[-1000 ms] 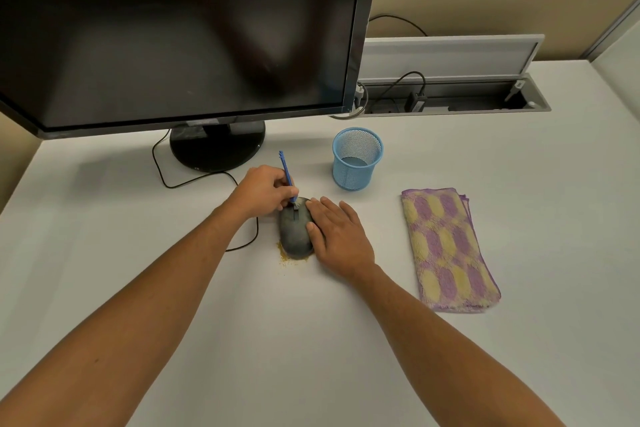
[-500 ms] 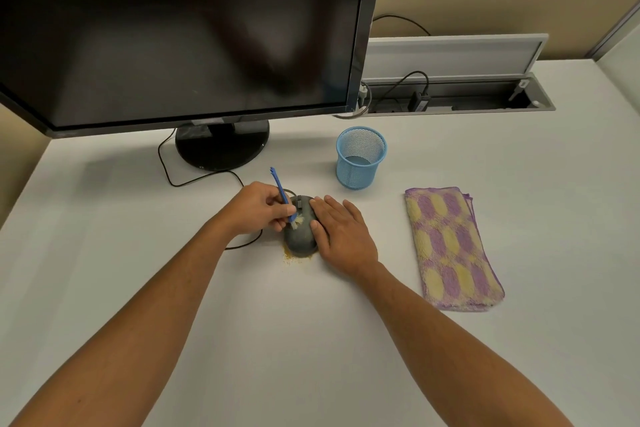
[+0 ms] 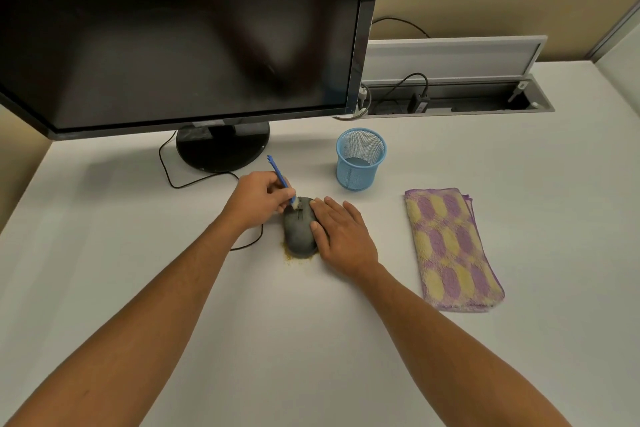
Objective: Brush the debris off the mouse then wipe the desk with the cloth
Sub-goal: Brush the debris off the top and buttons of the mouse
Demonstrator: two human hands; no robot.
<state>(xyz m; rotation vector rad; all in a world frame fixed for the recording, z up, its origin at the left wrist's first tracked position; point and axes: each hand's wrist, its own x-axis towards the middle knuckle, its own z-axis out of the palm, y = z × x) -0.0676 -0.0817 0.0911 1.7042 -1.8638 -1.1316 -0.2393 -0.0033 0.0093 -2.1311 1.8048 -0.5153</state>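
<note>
While bristles touch the dark grey oval mouse (image 3: 300, 230):
Left hand (image 3: 259, 198): grasping thin blue-handled brush (image 3: 281, 178).
Right hand (image 3: 341, 236): fingers straight, flat against mouse.

The brush (image 3: 281, 179) in the left hand (image 3: 260, 197) now leans further toward the monitor than a second ago, when it stood nearly upright. Its pale bristle tip sits on the far left corner of the mouse (image 3: 300, 226), a little left of the scroll wheel it touched before. The left hand sits slightly farther left of the mouse. The yellow crumbs (image 3: 294, 257) at the near edge of the mouse look about as widely spread.
</note>
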